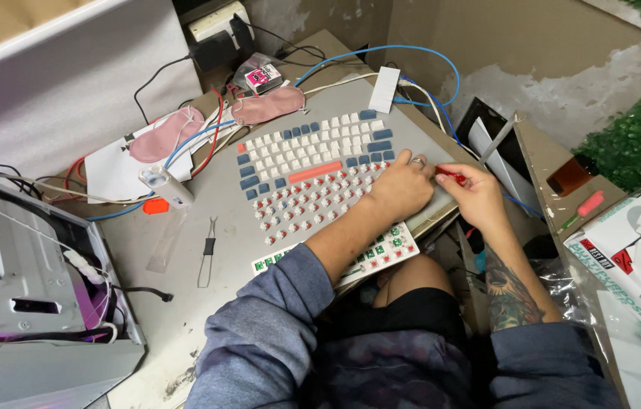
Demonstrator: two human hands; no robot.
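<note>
A grey mat (214,204) holds rows of white, blue and one long salmon keycap (320,144), laid out in keyboard order. Below them lie many loose key switches (313,201) with red and blue stems. My left hand (404,189), wearing a ring, rests palm down on the right end of the switch rows. My right hand (476,193) is just right of it at the mat's edge, pinching a small red tool (451,176) between thumb and fingers. A bare green keyboard circuit board (381,254) with some switches sits under my left forearm.
A wire keycap puller (207,250) and a white cylindrical device (169,188) lie on the mat's left. Two pink eye masks (267,106), papers and blue, red and white cables crowd the back. An open computer case (32,303) stands left. Boxes and paper (639,257) sit right.
</note>
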